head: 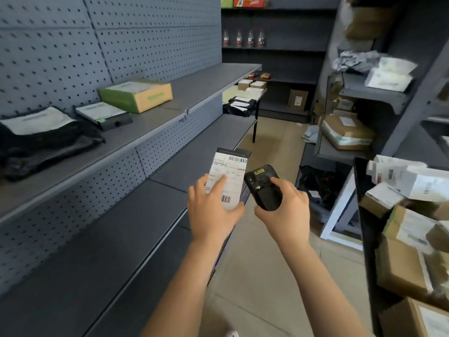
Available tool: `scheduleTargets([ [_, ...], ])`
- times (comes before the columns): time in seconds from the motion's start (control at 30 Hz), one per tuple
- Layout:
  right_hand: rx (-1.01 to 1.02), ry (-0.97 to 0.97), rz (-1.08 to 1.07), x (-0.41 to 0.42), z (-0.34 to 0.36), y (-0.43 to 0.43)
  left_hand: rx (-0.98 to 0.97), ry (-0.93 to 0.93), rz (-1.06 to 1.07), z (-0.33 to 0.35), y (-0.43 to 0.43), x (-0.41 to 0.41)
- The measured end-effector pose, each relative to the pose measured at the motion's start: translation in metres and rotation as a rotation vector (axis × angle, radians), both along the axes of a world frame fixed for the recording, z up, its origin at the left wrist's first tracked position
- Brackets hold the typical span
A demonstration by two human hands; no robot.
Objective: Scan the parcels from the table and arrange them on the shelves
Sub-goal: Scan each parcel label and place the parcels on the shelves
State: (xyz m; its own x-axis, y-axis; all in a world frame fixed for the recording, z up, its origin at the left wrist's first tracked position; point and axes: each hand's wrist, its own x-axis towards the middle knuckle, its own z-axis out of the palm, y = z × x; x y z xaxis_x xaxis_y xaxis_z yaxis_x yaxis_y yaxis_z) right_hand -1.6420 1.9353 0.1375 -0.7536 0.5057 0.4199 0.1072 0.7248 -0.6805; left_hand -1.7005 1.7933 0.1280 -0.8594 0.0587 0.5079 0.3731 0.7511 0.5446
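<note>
Shelves [116, 152] run along the left, the upper one carrying a black bag parcel [36, 132], a flat dark box [104, 115] and a green-taped carton [136, 96] toward ten o'clock. At centre the left hand [209, 210] holds a small black parcel [233, 152], fingers curled over its white label [227, 173], above the lower shelf's edge. At its three o'clock the right hand [286, 207] wraps its fingers round a black scanner [263, 188]. Heaped parcels [408, 229] crowd the desk [362, 215] at four o'clock.

Matt grey perforated metal shelving [136, 132], glossy black plastic scanner [263, 188], smooth white paper label [227, 176], brown cardboard box [138, 94].
</note>
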Motion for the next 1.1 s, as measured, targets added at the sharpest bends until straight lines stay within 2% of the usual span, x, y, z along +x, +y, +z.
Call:
scheduleTargets([
  [0.37,0.066,0.138,0.156,-0.231,0.072,0.06,0.001,0.105,0.131,0.08,0.048,-0.209],
  [0.57,0.069,0.198,0.32,-0.355,0.101,0.078,0.001,0.114,0.304,0.111,0.066,-0.303],
  [0.8,0.065,0.221,0.638,-0.512,0.118,0.092,0.023,0.12,0.628,0.121,0.087,-0.415],
  [1.1,0.03,0.102,1.097,-0.659,0.13,0.072,0.027,-0.084,1.078,0.135,0.102,-0.503],
])
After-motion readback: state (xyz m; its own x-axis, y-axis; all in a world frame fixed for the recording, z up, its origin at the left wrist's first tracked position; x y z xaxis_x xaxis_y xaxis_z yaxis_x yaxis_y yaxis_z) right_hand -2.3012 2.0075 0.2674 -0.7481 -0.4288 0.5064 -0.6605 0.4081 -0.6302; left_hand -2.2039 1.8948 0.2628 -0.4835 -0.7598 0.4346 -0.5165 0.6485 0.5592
